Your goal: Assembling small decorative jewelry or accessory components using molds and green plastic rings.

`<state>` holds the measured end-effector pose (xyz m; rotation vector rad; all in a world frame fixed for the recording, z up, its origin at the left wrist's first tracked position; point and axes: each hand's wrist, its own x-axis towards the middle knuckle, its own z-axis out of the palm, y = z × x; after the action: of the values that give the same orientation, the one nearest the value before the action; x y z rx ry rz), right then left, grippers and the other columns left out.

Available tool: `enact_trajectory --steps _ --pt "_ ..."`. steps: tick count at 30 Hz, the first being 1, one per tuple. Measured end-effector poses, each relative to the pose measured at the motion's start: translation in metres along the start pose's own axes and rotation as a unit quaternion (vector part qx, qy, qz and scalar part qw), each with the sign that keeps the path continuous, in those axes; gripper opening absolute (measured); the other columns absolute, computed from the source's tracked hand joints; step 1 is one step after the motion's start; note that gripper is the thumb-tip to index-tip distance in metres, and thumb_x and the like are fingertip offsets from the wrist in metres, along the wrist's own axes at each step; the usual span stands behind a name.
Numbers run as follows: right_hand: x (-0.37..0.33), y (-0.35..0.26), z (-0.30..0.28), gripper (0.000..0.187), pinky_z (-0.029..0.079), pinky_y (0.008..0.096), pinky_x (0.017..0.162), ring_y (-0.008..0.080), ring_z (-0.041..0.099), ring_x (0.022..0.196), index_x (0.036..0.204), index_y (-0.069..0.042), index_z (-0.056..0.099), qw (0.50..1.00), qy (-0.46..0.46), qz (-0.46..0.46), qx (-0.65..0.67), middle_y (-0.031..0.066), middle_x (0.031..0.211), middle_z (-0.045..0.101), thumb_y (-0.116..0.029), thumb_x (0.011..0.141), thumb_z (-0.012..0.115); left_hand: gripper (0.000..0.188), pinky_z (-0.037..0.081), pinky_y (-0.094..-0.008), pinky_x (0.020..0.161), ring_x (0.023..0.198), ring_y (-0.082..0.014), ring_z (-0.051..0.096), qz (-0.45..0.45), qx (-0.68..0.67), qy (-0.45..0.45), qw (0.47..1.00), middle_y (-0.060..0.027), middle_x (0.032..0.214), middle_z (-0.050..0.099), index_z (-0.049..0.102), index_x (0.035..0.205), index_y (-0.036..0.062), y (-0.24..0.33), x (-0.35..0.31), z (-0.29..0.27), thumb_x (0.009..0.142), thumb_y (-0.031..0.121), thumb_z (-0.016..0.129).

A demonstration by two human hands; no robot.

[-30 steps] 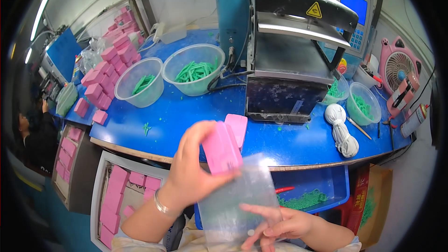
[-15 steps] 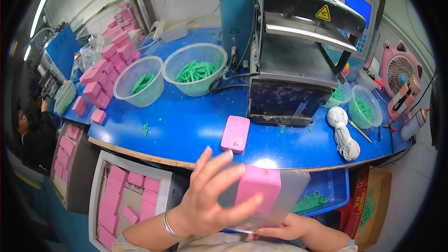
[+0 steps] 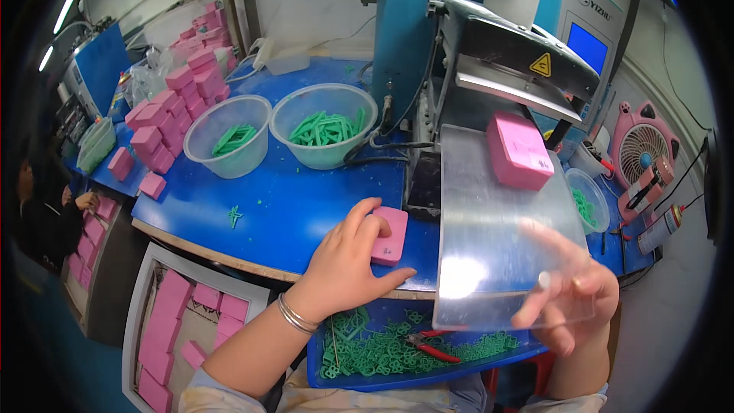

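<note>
A clear plastic sheet (image 3: 489, 222) slants from the press down past the table's near edge, its far end in front of the press's raised head. On its upper right part sits a pink block (image 3: 523, 151) with a small dark mark. My right hand (image 3: 575, 283), a little blurred, is at the sheet's near right corner, holding it with fingers partly spread. Where each finger meets the sheet is unclear. My left hand (image 3: 344, 256) reaches over the table with curved fingers at the left side of another pink block (image 3: 392, 235). Its thumb is apart, below the block's near edge.
The black and blue press (image 3: 520, 53) stands behind the sheet. Two clear bowls (image 3: 229, 167) of green pieces are at its left. Pink blocks (image 3: 157, 126) are stacked far left. A blue tray (image 3: 313, 371) holds green scraps and red-handled pliers (image 3: 436, 348). Another person (image 3: 50, 222) works far left.
The sheet and its pink block have moved up and right to the press, with my right hand following. My left hand has left that block and lowered to the one on the table.
</note>
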<state>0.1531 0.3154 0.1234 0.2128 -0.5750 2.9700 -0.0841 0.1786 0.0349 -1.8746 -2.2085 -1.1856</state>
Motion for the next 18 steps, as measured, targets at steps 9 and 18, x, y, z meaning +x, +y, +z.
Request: enact_trajectory --steps 9,18 --pt "0.04 -0.025 -0.017 0.043 0.055 0.031 0.06 0.0246 0.066 0.068 0.129 0.004 0.036 0.905 0.254 -0.223 -0.257 0.0285 0.102 0.059 -0.019 0.093 0.039 0.054 0.046 -0.039 0.079 0.094 -0.0369 0.053 0.005 -0.038 -0.03 0.999 -0.0201 0.108 0.048 0.045 0.095 0.0041 -0.011 0.0 -0.004 0.06 0.025 0.081" --pt "0.034 -0.059 -0.094 0.033 0.026 0.0158 0.036 0.0037 0.035 0.039 0.095 -0.003 0.057 0.808 0.224 -0.295 -0.458 -0.0006 0.061 0.052 -0.03 0.099 0.039 0.047 0.046 -0.0335 0.064 0.079 -0.0235 0.054 0.241 0.035 0.118 0.963 -0.0113 0.11 0.047 0.047 0.107 0.0099 0.006 -0.1 0.004 0.067 0.015 0.072"
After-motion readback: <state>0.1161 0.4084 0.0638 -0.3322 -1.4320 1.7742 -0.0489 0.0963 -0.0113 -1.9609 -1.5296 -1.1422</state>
